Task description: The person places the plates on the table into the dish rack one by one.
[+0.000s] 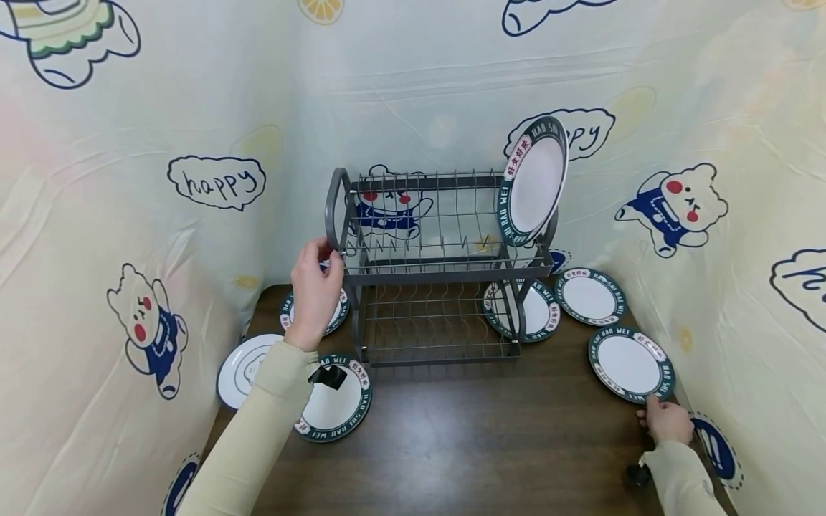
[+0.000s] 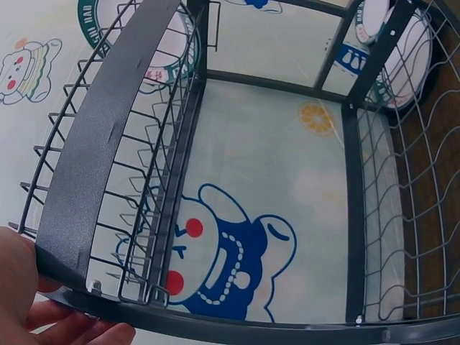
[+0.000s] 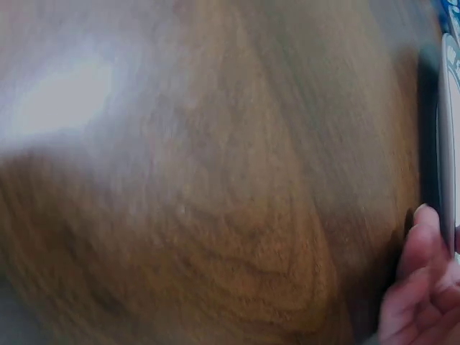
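A two-tier dish rack (image 1: 445,274) of dark metal and wire stands on the table. My left hand (image 1: 316,287) grips its left side at the upper tier; in the left wrist view the fingers (image 2: 68,323) curl about the dark frame. One plate (image 1: 534,183) with a green lettered rim stands upright at the right end of the upper tier. At the right, my right hand (image 1: 667,421) pinches the near rim of another green-rimmed plate (image 1: 631,362). In the right wrist view, that plate's edge (image 3: 447,144) shows side-on beside the fingers.
More plates lie around the rack: a green-rimmed one (image 1: 590,296) at the back right, one (image 1: 538,312) behind the lower tier, one (image 1: 335,401) at the front left, and an upside-down white one (image 1: 241,369) at the far left. Printed cloth (image 1: 413,86) surrounds the brown table (image 1: 452,430).
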`<state>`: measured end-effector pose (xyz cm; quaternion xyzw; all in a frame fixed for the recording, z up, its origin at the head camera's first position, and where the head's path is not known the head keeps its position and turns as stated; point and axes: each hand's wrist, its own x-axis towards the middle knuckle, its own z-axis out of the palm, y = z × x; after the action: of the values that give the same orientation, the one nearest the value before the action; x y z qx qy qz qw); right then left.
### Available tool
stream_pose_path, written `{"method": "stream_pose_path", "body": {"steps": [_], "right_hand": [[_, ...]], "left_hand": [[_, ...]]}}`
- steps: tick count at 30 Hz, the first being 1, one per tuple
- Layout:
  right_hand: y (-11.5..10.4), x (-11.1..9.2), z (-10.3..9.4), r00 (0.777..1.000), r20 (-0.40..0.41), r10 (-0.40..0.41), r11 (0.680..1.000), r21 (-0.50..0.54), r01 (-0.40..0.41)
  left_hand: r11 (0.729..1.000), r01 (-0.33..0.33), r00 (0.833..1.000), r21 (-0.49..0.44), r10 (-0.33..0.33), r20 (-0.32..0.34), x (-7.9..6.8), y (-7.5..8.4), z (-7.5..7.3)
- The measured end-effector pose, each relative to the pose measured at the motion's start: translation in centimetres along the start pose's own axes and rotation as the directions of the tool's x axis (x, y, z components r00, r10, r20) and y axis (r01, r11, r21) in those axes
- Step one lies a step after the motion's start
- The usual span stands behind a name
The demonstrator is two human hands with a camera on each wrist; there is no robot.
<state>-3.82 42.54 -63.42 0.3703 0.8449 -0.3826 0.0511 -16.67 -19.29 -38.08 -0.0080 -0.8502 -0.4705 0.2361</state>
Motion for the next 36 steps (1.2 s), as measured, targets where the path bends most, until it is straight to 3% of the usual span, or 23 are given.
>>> {"method": "stream_pose_path", "body": {"steps": [16, 23, 28, 36], "right_hand": [[1.3, 0.2, 0.9, 0.998, -0.047, 0.051, 0.968, 0.25, -0.038], [1.4, -0.6, 1.3, 0.993, -0.12, 0.013, 0.935, 0.353, 0.031], [1.3, -0.8, 1.7, 0.99, -0.134, 0.046, 0.894, 0.447, 0.02], [0.5, -1.6, 2.2, 0.977, -0.208, 0.046, 0.877, 0.476, 0.061]], "left_hand": [[1.0, -0.006, 1.0, -0.005, 0.006, -0.012, 0.0, -0.2, 0.1], [1.0, -0.005, 1.0, -0.007, 0.005, -0.014, 0.0, -0.2, 0.2], [1.0, -0.001, 1.0, -0.009, 0.001, -0.011, 0.1, -0.2, 0.2], [1.0, 0.007, 1.0, -0.016, -0.007, -0.012, 0.0, -0.2, 0.1]]}}
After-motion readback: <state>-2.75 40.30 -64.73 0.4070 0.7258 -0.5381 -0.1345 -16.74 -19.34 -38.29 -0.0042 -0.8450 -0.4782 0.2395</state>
